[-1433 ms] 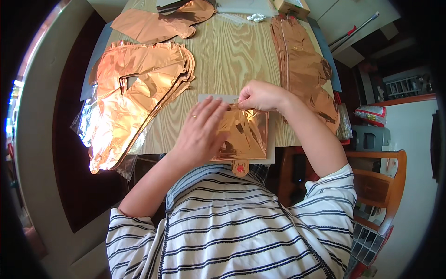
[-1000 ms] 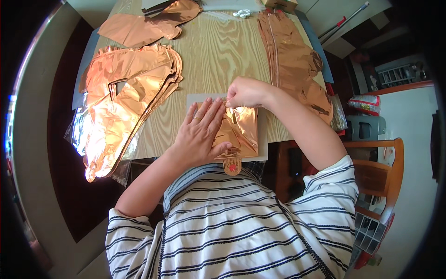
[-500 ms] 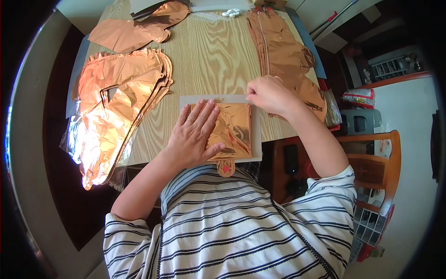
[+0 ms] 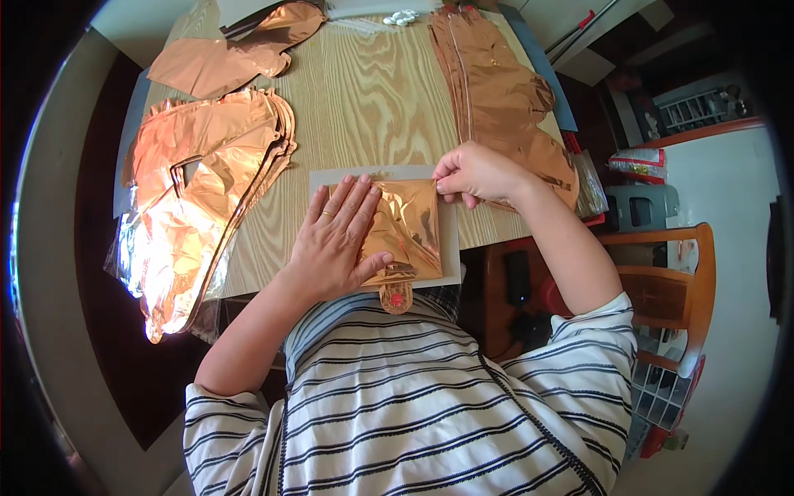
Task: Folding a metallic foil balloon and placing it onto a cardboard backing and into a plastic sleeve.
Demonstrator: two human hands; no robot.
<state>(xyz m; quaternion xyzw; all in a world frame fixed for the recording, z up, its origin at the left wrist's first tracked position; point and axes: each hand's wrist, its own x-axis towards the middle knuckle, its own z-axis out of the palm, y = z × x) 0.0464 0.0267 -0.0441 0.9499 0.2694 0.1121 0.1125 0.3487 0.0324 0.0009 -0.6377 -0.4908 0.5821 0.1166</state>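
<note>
A copper-coloured foil balloon (image 4: pixel 411 219), folded into a flat square, lies on a pale grey card (image 4: pixel 449 240) at the table's near edge. Its rounded tail (image 4: pixel 396 298) with a red mark sticks out toward me. My left hand (image 4: pixel 335 236) rests flat on the left part of the foil, fingers stretched out, a ring on one finger. With thumb and forefinger my right hand (image 4: pixel 473 175) pinches the upper right corner of the folded balloon; its other fingers are curled. The exact grip at the fingertips is small in view.
Flat copper foil balloons are piled at the left (image 4: pixel 207 157), overhanging the table edge. Another stack of balloons (image 4: pixel 500 107) lies at the right. At the far edge sit small white pieces (image 4: pixel 401 17). A wooden chair (image 4: pixel 699 289) stands right of me.
My right hand has moved slightly down and left, its fingers coming from a closed curl beside the card to a pinch at the foil's corner. My left hand stays pressed on the foil.
</note>
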